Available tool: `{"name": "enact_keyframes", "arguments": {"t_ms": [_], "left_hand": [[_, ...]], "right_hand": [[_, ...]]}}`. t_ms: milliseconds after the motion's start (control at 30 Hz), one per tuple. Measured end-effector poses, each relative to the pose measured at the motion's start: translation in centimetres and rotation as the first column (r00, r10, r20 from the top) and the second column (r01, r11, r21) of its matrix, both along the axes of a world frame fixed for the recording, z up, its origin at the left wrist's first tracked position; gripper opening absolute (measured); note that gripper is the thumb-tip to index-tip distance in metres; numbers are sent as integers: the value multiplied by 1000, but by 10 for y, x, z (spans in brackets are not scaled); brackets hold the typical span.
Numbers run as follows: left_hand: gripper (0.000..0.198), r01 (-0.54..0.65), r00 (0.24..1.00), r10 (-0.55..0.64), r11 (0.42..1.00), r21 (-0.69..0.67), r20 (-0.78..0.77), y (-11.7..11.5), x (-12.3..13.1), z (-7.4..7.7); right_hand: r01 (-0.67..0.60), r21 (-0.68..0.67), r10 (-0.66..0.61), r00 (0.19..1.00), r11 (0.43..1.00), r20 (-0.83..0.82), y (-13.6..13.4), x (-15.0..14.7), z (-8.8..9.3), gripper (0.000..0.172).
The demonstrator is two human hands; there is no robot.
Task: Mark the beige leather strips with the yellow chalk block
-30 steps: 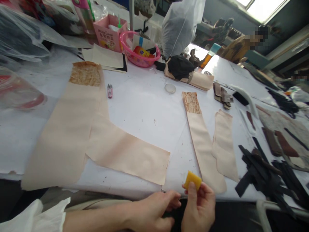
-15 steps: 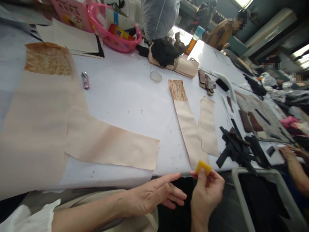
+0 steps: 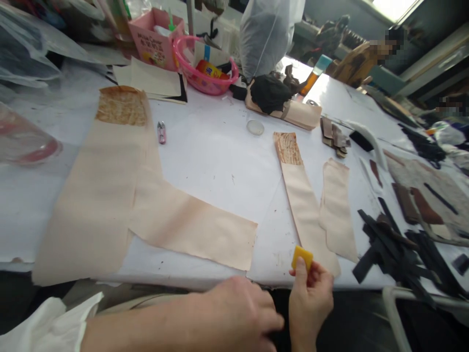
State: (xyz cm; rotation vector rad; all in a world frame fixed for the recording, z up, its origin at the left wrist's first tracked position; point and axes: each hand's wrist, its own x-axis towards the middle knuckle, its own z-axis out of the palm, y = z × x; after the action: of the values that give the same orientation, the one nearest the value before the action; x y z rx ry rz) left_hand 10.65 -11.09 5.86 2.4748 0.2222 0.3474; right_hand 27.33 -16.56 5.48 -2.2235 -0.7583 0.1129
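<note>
A small yellow square piece (image 3: 302, 258) is pinched between the thumb and fingers of my right hand (image 3: 311, 298), just over the table's front edge. My left hand (image 3: 244, 313) is beside it to the left, back of the hand up and blurred; its fingertips point down and are partly hidden. Beyond my right hand lies a long beige strip (image 3: 304, 205) with a brown-streaked far end, and another beige piece (image 3: 336, 208) touches it on the right. Large beige pieces (image 3: 98, 190) lie at the left, one stretching toward the middle.
Pink snips (image 3: 161, 133) and a clear round disc (image 3: 255, 127) lie on the white table (image 3: 212, 151). Behind are a pink basket (image 3: 205, 83) and a grey bag (image 3: 267, 39). Black strips (image 3: 381, 244) and a pale-rimmed bin (image 3: 394, 313) are at the right.
The view has shifted left. My left hand has turned from spread fingers, side-on, to back up with fingers bent down. My right hand still holds the yellow piece, now more upright.
</note>
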Motion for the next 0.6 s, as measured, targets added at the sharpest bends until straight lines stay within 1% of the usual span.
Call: {"name": "enact_keyframes", "arguments": {"t_ms": [33,67,100,133,167,200,267,300,333,367,500,600], "left_hand": [[18,-61,998,60,997,-36,-18,16,-4,0],[11,-173,984,172,984,-32,-40,32,-8,-2],[10,-263,964,263,965,-9,-35,47,-11,-7],[15,-318,948,318,948,9,-16,58,-14,-13],[23,-349,937,349,937,27,18,67,-15,-21],[35,-354,935,352,934,45,44,73,-17,-29],[62,-333,942,329,941,66,62,76,-18,-42],[73,-320,947,317,945,67,53,75,-19,-46],[80,-311,950,309,948,63,38,74,-19,-49],[83,-306,952,305,951,53,23,72,-19,-49],[76,-290,957,291,957,24,-7,70,-19,-45],[78,-295,955,295,955,36,-17,70,-18,-45]], "right_hand": [[-64,-27,64,998,998,-19,0,-4,1,44],[-138,-58,136,990,989,-41,1,-11,1,43],[-211,-87,207,977,974,-57,2,-18,0,41],[-272,-109,267,962,956,-61,4,-26,-2,40],[-319,-127,315,948,939,-52,6,-33,-4,39],[-352,-141,350,936,925,-34,8,-40,-6,37],[-397,-170,403,915,902,5,12,-49,-9,34],[-415,-189,427,904,890,27,14,-51,-11,34],[-430,-214,450,891,877,55,15,-53,-12,33],[-441,-243,473,877,864,89,16,-54,-13,34],[-462,-360,558,796,810,234,17,-59,-16,36],[-421,-414,553,785,807,280,23,-63,-20,35]]}}
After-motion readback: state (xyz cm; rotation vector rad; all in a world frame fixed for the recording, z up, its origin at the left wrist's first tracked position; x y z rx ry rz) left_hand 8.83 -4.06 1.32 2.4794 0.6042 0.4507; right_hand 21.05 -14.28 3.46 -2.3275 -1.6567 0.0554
